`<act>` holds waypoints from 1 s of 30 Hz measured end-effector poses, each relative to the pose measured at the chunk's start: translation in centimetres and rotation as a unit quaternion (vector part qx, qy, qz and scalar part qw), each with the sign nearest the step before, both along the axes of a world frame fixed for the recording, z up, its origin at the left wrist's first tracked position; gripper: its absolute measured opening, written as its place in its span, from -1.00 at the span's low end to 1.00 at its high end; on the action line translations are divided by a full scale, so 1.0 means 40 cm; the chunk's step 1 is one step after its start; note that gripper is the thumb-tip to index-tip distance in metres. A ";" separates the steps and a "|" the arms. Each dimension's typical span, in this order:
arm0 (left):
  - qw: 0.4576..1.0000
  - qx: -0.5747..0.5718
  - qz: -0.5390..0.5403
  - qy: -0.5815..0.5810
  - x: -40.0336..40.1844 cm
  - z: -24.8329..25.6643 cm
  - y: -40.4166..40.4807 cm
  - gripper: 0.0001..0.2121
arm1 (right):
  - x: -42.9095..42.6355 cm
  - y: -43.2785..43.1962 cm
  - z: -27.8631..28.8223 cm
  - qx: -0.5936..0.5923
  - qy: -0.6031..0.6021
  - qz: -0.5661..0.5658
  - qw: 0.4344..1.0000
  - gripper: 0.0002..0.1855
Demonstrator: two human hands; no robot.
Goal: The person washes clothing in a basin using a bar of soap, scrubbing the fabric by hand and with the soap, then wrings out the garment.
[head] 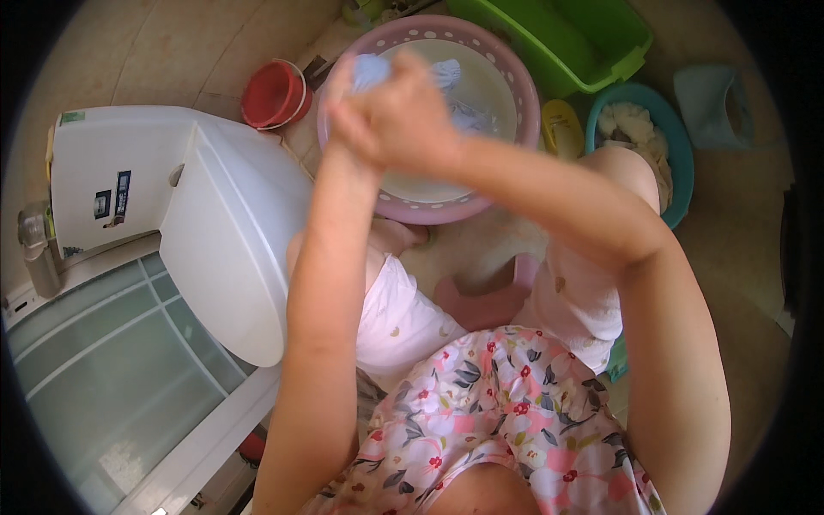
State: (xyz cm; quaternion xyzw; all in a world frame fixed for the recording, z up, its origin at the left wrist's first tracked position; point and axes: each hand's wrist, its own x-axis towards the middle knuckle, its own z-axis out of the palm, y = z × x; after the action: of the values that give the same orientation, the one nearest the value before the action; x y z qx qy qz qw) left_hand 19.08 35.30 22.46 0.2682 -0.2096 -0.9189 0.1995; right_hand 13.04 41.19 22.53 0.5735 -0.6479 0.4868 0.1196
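Note:
Blurred by motion, my left hand (344, 96) and my right hand (412, 119) are pressed together over the left side of a pink washbasin (524, 96). Light blue cloth (370, 69) shows directly against both hands, which look closed on it; blur hides the exact grip of the fingers. More of the wet cloth (470, 119) hangs or lies to the right, in cloudy water (431, 190). White dots run around the basin's rim.
A red bucket (267, 96) stands left of the basin. At the right are a green tub (579, 45), a yellow slipper (562, 129) and a teal basin (682, 174) holding pale laundry (634, 125). A white appliance (225, 238) flanks my left arm; a pink stool (479, 299) is between my legs.

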 end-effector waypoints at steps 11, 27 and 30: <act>0.985 -0.164 0.058 -0.008 0.019 0.125 -0.062 -0.73 | -0.230 -0.005 0.060 0.147 -0.683 0.134 0.702 -0.55; 0.955 -0.270 0.109 -0.058 0.048 0.124 -0.111 -0.71 | -0.251 0.001 0.077 0.097 -0.712 0.082 0.690 -0.47; 0.947 -0.276 0.136 -0.095 0.065 0.136 -0.126 -0.61 | -0.263 0.001 0.078 0.075 -0.703 0.037 0.706 -0.44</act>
State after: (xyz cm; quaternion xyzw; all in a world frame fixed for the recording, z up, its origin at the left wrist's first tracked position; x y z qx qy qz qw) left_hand 21.67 30.24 27.89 0.3143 -0.4345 -0.7594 0.3684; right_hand 2.52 41.24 25.66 0.0959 -0.5568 0.7027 -0.4325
